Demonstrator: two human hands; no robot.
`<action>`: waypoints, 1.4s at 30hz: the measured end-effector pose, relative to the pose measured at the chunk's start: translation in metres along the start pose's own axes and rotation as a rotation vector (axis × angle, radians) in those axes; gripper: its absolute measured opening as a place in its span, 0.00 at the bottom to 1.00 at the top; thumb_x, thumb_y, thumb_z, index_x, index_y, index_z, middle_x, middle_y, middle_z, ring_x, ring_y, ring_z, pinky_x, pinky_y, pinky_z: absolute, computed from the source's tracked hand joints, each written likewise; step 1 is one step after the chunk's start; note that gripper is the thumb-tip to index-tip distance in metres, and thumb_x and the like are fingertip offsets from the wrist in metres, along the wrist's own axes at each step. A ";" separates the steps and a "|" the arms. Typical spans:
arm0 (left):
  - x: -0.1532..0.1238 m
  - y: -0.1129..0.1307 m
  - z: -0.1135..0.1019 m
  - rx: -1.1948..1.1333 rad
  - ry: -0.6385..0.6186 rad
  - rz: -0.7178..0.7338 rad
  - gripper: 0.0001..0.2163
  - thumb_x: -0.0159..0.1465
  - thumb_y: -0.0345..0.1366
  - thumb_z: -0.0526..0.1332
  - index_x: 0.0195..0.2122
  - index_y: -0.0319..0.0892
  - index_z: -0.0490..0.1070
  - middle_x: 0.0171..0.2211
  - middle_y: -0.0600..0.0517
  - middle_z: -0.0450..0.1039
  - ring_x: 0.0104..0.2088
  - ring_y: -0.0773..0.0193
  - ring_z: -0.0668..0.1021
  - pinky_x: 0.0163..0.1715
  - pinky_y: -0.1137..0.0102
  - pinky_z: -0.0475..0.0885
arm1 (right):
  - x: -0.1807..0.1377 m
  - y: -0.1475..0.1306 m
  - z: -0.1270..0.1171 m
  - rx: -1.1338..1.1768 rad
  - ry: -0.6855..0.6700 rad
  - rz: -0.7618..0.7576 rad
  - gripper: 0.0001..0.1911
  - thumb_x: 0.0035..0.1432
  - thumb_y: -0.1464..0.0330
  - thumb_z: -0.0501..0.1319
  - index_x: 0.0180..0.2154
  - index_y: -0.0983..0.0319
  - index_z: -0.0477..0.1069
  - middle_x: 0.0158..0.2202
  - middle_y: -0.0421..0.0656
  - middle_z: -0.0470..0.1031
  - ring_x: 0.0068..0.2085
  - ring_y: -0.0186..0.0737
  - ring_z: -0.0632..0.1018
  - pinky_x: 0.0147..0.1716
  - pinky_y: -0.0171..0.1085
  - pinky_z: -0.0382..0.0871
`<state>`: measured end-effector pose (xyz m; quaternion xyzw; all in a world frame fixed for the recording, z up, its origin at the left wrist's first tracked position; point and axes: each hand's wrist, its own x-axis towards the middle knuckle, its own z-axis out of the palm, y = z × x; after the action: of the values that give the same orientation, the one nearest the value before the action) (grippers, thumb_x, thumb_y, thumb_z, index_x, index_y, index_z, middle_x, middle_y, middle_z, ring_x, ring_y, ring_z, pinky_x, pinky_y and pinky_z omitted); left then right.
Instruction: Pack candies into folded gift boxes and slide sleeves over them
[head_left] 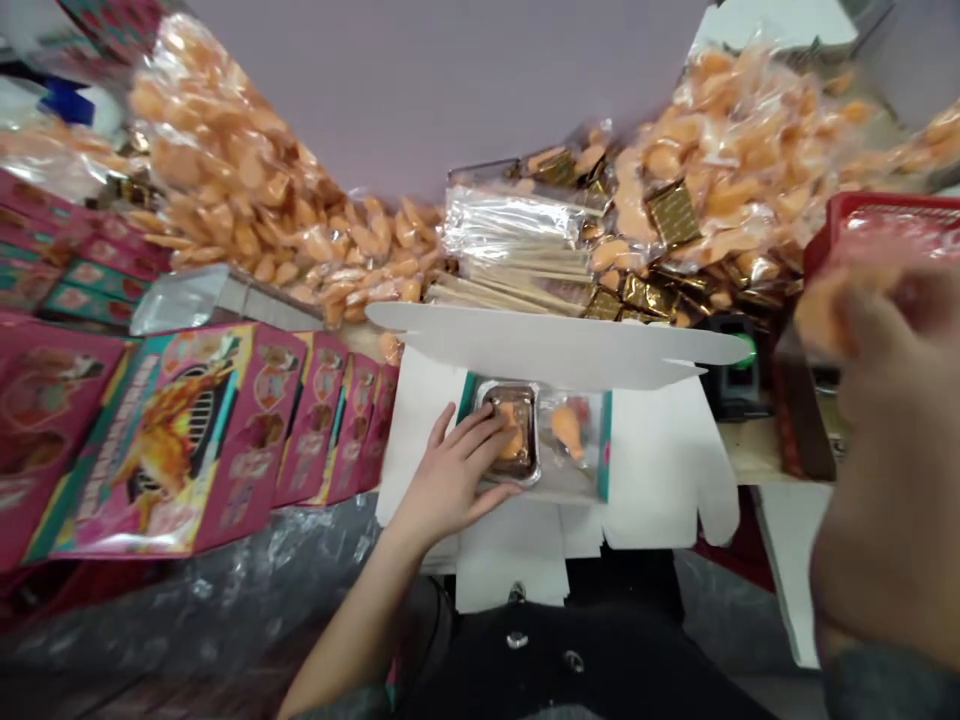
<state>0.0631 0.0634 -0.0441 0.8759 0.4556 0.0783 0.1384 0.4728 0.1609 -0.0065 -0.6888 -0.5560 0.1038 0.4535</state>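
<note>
An unfolded white carton (652, 460) lies in front of me with its flaps spread. Inside it, at left, sits a small foil tray (535, 440) holding an orange drumstick-shaped piece (513, 432) on a brown base. A second orange drumstick-shaped piece (568, 428) lies to the right of the tray, in clear plastic. My left hand (457, 475) has its fingers stretched over the tray, touching its contents. At far right, beside a red basket (832, 225), is my right hand (870, 420). Motion smears its fingers, and an orange patch near them cannot be made out clearly.
Printed pink boxes (225, 440) stand in a row at left. Bags of orange pieces (247, 190) are heaped behind, with more bagged pieces (735, 150) at back right. Wooden sticks (517, 275) in plastic lie behind the carton, near gold-wrapped packets (675, 212).
</note>
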 end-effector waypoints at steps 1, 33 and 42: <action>0.000 0.000 0.001 -0.012 -0.012 -0.004 0.28 0.66 0.54 0.58 0.62 0.43 0.65 0.63 0.44 0.67 0.66 0.50 0.63 0.69 0.48 0.40 | -0.036 -0.007 -0.015 0.030 -0.029 0.106 0.18 0.62 0.53 0.58 0.52 0.46 0.69 0.48 0.44 0.76 0.49 0.59 0.77 0.42 0.55 0.75; -0.069 -0.043 0.033 -0.173 0.123 -0.085 0.28 0.65 0.40 0.62 0.66 0.51 0.59 0.69 0.44 0.51 0.70 0.45 0.54 0.66 0.48 0.54 | -0.235 -0.005 0.050 -0.206 -0.469 -0.557 0.33 0.62 0.62 0.59 0.66 0.55 0.54 0.57 0.56 0.67 0.58 0.62 0.70 0.50 0.58 0.70; -0.012 -0.046 -0.012 -0.597 0.206 0.008 0.42 0.55 0.54 0.70 0.65 0.44 0.56 0.62 0.40 0.63 0.64 0.45 0.65 0.63 0.49 0.62 | -0.129 -0.045 0.039 0.112 -0.674 -0.444 0.26 0.57 0.55 0.64 0.54 0.60 0.69 0.51 0.52 0.75 0.52 0.53 0.76 0.51 0.52 0.72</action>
<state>0.0174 0.0807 -0.0474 0.7857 0.4206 0.2977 0.3423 0.3709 0.0681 -0.0418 -0.4537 -0.8021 0.2536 0.2941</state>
